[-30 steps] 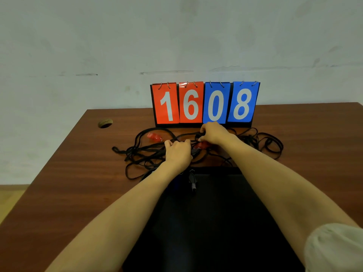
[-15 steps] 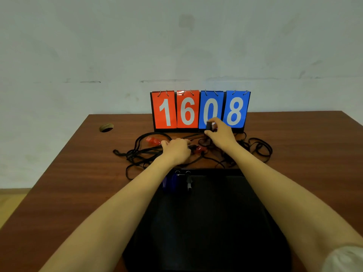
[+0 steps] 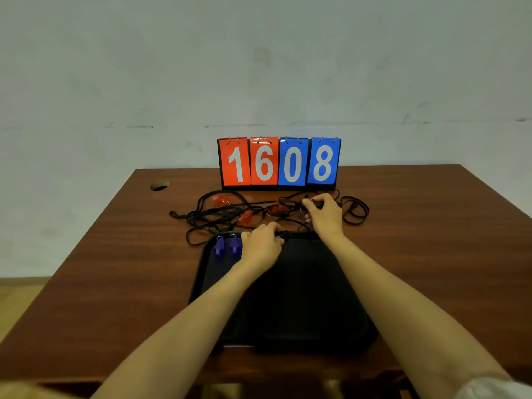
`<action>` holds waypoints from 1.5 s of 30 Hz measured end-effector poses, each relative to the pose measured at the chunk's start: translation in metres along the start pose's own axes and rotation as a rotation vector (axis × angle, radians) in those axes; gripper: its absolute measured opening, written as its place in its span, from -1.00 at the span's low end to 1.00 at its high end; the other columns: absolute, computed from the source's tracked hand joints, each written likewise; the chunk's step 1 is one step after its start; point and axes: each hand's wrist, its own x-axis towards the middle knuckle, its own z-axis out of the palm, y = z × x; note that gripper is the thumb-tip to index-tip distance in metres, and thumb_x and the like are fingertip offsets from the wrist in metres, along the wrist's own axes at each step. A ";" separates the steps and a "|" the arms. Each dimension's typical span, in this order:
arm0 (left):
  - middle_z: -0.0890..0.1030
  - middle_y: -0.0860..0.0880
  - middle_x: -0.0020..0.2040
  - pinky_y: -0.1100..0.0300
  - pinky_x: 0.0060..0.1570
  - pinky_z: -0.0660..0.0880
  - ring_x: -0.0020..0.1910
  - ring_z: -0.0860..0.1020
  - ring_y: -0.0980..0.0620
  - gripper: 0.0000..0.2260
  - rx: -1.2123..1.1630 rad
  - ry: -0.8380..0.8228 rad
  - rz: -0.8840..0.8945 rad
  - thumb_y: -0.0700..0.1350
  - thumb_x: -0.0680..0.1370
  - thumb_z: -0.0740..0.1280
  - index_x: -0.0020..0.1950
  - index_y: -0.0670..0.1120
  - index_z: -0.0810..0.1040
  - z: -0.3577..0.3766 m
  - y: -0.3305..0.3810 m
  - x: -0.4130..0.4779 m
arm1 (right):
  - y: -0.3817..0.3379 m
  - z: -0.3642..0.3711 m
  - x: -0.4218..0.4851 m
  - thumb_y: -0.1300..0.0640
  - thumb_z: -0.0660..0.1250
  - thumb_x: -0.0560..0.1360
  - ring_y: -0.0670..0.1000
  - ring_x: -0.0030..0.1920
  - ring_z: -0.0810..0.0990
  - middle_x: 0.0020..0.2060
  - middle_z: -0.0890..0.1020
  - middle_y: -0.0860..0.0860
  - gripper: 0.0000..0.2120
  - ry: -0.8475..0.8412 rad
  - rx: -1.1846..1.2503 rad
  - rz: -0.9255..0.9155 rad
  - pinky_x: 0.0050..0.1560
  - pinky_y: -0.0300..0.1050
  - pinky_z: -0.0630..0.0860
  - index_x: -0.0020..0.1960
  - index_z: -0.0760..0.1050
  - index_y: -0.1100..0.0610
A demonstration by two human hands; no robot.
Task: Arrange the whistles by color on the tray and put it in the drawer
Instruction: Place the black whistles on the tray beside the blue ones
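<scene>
A black tray (image 3: 201,272) lies in front of me on the table. Two blue whistles (image 3: 219,248) rest side by side in its far left corner. My left hand (image 3: 260,247) is over the tray's far edge, fingers curled on a small dark whistle (image 3: 284,234) at the rim. My right hand (image 3: 326,216) is just beyond the tray and pinches a black whistle (image 3: 316,203) above the tangled black lanyards (image 3: 207,218). Three red whistles (image 3: 246,216) lie among the cords, the others being a red whistle (image 3: 221,200) and a red whistle (image 3: 276,209).
A flip scoreboard (image 3: 279,162) reading 1608 stands at the table's back, right behind the cords. A round cable hole (image 3: 159,185) is at the back left of the brown table (image 3: 115,269). A pale wall rises behind the table.
My left hand drew back from the cord pile to the tray's far edge. My right hand came down from the scoreboard to the cords, still pinching the black whistle.
</scene>
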 end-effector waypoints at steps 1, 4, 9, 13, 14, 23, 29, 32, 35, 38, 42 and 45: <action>0.55 -0.05 0.19 0.02 0.25 0.22 0.21 0.48 -0.08 -0.72 0.020 0.017 0.023 -0.05 0.58 0.22 0.28 -0.02 0.45 0.003 0.002 -0.006 | 0.004 -0.002 -0.009 0.06 0.36 0.51 -0.08 -0.27 0.59 -0.13 0.61 0.03 -0.81 -0.030 -0.026 -0.002 -0.33 -0.32 0.41 0.04 0.44 0.12; 0.55 -0.05 0.15 0.04 0.20 0.24 0.15 0.49 -0.05 -0.74 0.093 0.040 0.119 -0.07 0.57 0.20 0.24 -0.05 0.47 0.014 0.006 -0.019 | 0.020 -0.007 -0.034 0.09 0.42 0.47 -0.02 -0.17 0.60 -0.14 0.59 0.01 -0.82 -0.125 -0.103 -0.016 -0.21 -0.23 0.49 -0.03 0.43 0.08; 0.57 -0.06 0.12 0.06 0.17 0.25 0.12 0.50 -0.06 -0.75 0.290 -0.001 0.188 -0.03 0.57 0.21 0.19 -0.09 0.47 0.029 0.005 -0.031 | 0.043 -0.015 -0.059 0.08 0.42 0.47 0.03 -0.12 0.53 -0.14 0.53 0.00 -0.77 -0.142 -0.281 -0.028 -0.13 -0.07 0.48 -0.06 0.38 0.10; 0.51 -0.06 0.17 0.06 0.20 0.25 0.18 0.44 -0.05 -0.62 0.326 -0.017 0.236 0.10 0.52 0.29 0.27 -0.05 0.44 0.031 -0.001 -0.033 | 0.055 -0.018 -0.065 0.11 0.44 0.44 0.03 -0.10 0.51 -0.10 0.50 -0.02 -0.77 -0.170 -0.414 -0.099 -0.06 -0.03 0.51 -0.08 0.38 0.08; 0.47 -0.05 0.22 0.05 0.23 0.23 0.22 0.40 -0.05 -0.59 0.323 -0.009 0.265 0.09 0.51 0.30 0.31 -0.03 0.42 0.031 -0.004 -0.034 | 0.057 -0.018 -0.067 0.13 0.43 0.44 0.02 -0.09 0.50 -0.08 0.48 -0.02 -0.77 -0.175 -0.433 -0.105 -0.04 -0.03 0.50 -0.08 0.37 0.08; 0.24 0.01 0.50 -0.05 0.42 0.03 0.50 0.10 -0.06 -0.57 0.541 -0.036 0.420 -0.02 0.63 0.14 0.49 -0.04 0.23 0.036 -0.021 -0.030 | 0.060 -0.027 -0.068 0.14 0.42 0.45 -0.02 -0.07 0.49 -0.07 0.49 -0.02 -0.81 -0.107 -0.366 -0.076 -0.10 -0.18 0.40 -0.04 0.41 0.09; 0.31 -0.02 0.45 -0.03 0.38 0.05 0.44 0.19 -0.07 -0.59 0.515 0.033 0.316 0.01 0.61 0.16 0.46 -0.03 0.29 0.035 -0.024 -0.016 | 0.056 -0.034 -0.073 0.13 0.43 0.45 -0.06 -0.06 0.51 -0.04 0.56 -0.03 -0.75 -0.110 -0.225 0.017 -0.05 -0.23 0.41 0.09 0.50 0.13; 0.32 0.01 0.45 -0.01 0.35 0.08 0.43 0.21 -0.06 -0.59 0.504 0.050 0.282 0.01 0.62 0.15 0.46 -0.02 0.29 0.033 -0.028 -0.011 | 0.052 -0.032 -0.075 0.16 0.33 0.51 -0.11 -0.18 0.49 -0.16 0.53 -0.08 -0.73 -0.148 -0.216 0.061 -0.14 -0.27 0.38 0.21 0.49 0.14; 0.34 0.02 0.44 0.00 0.32 0.10 0.41 0.22 -0.05 -0.61 0.503 0.059 0.286 0.01 0.63 0.11 0.46 -0.01 0.30 0.030 -0.032 -0.006 | 0.049 -0.027 -0.076 0.18 0.24 0.54 -0.14 -0.22 0.49 -0.15 0.55 -0.08 -0.65 -0.176 -0.227 0.103 -0.13 -0.25 0.42 0.32 0.43 0.12; 0.35 0.03 0.43 0.01 0.32 0.11 0.42 0.21 -0.03 -0.62 0.501 0.050 0.298 0.01 0.63 0.11 0.44 0.00 0.33 0.028 -0.031 -0.002 | 0.044 -0.024 -0.076 0.18 0.18 0.58 -0.06 -0.03 0.52 0.18 0.56 0.07 -0.60 -0.190 -0.228 0.113 0.03 -0.19 0.48 0.42 0.34 0.13; 0.37 0.05 0.42 0.03 0.30 0.10 0.41 0.22 0.00 -0.63 0.455 0.047 0.287 0.02 0.62 0.13 0.42 0.02 0.36 0.028 -0.032 0.000 | 0.041 -0.023 -0.077 0.16 0.20 0.60 0.05 0.20 0.53 0.25 0.53 0.11 -0.56 -0.227 -0.206 0.100 0.14 -0.17 0.44 0.47 0.27 0.11; 0.37 0.06 0.43 0.03 0.29 0.11 0.40 0.23 0.01 -0.63 0.447 0.040 0.283 0.01 0.61 0.14 0.42 0.02 0.35 0.026 -0.035 0.000 | 0.041 -0.023 -0.076 0.19 0.26 0.57 -0.08 0.01 0.51 0.00 0.54 0.01 -0.56 -0.226 -0.182 0.066 -0.02 -0.31 0.37 0.44 0.32 0.12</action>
